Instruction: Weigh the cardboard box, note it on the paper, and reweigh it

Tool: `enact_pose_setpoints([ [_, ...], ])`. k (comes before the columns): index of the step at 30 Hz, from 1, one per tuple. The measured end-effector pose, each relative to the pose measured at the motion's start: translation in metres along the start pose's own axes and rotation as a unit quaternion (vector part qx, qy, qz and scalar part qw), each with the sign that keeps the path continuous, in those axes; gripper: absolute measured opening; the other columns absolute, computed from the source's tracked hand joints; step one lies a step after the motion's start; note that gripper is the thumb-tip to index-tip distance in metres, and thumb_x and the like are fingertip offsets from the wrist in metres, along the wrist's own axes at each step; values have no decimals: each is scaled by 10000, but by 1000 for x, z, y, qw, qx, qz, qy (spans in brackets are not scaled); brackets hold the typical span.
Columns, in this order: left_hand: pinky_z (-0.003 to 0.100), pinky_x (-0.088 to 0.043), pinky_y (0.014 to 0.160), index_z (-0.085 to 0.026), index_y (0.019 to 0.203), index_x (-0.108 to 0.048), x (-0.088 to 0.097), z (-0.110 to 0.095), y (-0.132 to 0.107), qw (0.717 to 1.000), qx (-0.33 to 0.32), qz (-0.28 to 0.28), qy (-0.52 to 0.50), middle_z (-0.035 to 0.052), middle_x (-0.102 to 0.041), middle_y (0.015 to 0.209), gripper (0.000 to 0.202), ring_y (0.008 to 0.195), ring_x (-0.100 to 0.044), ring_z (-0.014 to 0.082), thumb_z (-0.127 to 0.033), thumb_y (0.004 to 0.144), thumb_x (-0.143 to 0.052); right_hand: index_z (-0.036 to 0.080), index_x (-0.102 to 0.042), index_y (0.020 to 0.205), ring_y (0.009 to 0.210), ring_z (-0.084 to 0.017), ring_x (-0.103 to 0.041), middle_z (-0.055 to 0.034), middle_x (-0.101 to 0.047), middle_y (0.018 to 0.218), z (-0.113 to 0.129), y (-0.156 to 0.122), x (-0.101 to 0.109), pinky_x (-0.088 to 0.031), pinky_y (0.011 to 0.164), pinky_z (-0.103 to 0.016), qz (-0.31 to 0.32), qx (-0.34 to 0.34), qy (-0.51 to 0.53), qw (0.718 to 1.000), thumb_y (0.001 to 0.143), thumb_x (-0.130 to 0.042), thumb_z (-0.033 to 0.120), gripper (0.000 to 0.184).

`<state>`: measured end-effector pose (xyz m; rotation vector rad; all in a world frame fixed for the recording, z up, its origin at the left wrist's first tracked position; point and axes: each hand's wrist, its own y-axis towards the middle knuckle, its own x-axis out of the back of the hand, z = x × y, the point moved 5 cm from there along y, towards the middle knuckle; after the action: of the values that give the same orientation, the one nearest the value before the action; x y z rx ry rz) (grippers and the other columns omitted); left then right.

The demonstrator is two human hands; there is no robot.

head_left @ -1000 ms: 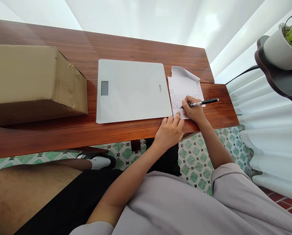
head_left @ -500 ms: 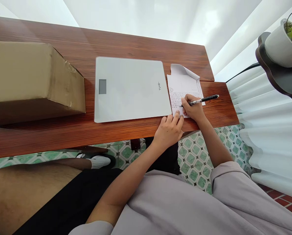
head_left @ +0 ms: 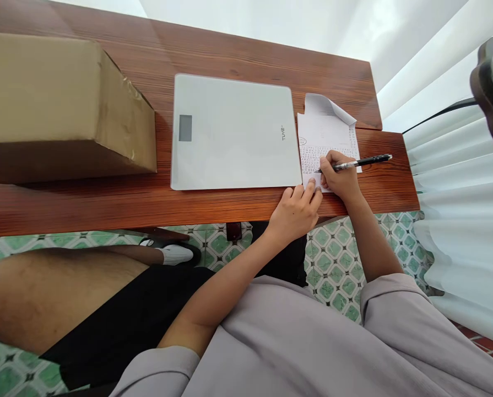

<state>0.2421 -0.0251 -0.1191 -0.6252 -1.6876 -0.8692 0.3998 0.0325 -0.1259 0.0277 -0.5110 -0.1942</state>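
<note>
"From the head view, what is each grip doing?"

"The right hand [head_left: 339, 173] has its grip closed round a pen [head_left: 372, 160], tip down by the lowest written rows on the paper [head_left: 323, 129]; the left hand [head_left: 294, 215] grips nothing, its fingers resting on the paper's lower edge."

"And where does everything lie?"

"The paper lies on the bench [head_left: 229, 207], near its front edge, just beside the white scale [head_left: 233, 132]; a cardboard box [head_left: 39, 88] stands well apart, on the scale's other side."

"What could go wrong?"

"I'd say the paper could skid if the left fingers lift while the pen pushes; its top curls up, so an arm's brush might crease it."
</note>
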Motion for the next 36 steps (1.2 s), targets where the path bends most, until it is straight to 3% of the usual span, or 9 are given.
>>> enact_pose_setpoints([
  [10,432,-400,828,-110,1417,-524,-2,-1,1,1000,15,13,0,156,-489,1545,489,1073,-543,288,-177,995,-287,235,-440,664,352,-100,-438,32,-508,450,-1,0,0,-351,357,-284,-9,-2,-1,1000,884,-600,705,544],
  [19,433,-397,812,-127,1393,-544,-3,-4,2,1000,25,-5,-1,120,-505,1539,485,1042,-536,269,-144,989,-276,225,-460,657,347,-101,-437,29,-512,445,2,-1,1,-368,384,-292,-19,9,-11,1000,889,-593,705,549],
  [36,446,-403,831,-140,1414,-533,-2,-3,2,999,35,15,-12,129,-469,1572,494,1076,-541,281,-148,976,-303,227,-464,666,375,-102,-458,32,-516,460,3,-1,0,-399,411,-296,-10,12,-30,999,920,-578,666,520],
])
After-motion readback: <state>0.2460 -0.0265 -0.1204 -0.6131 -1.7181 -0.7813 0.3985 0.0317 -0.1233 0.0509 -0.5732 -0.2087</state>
